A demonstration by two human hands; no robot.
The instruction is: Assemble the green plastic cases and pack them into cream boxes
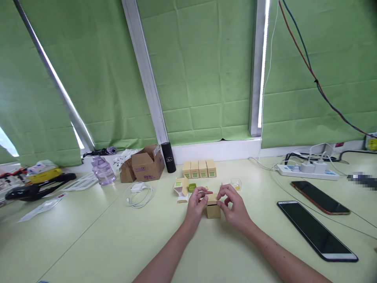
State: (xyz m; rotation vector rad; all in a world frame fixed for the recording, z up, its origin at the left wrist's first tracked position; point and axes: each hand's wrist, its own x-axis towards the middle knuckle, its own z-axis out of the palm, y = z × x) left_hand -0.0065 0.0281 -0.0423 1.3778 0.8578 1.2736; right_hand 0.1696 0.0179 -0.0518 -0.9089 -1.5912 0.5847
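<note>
A small brown cardboard box stands on the table between my two hands, its top flap raised toward the back. My left hand is closed, with thumb and fingers at the left side of that flap. On the other side, my right hand pinches the flap's right edge. Just behind the left hand lie an opened small box with its flaps out and a green round item. A clear plastic container with something yellow in it sits behind the right hand.
Several closed small boxes stand in a row at the back, near a black bottle and a larger carton. A white cable lies left. Two phones and a power strip are on the right.
</note>
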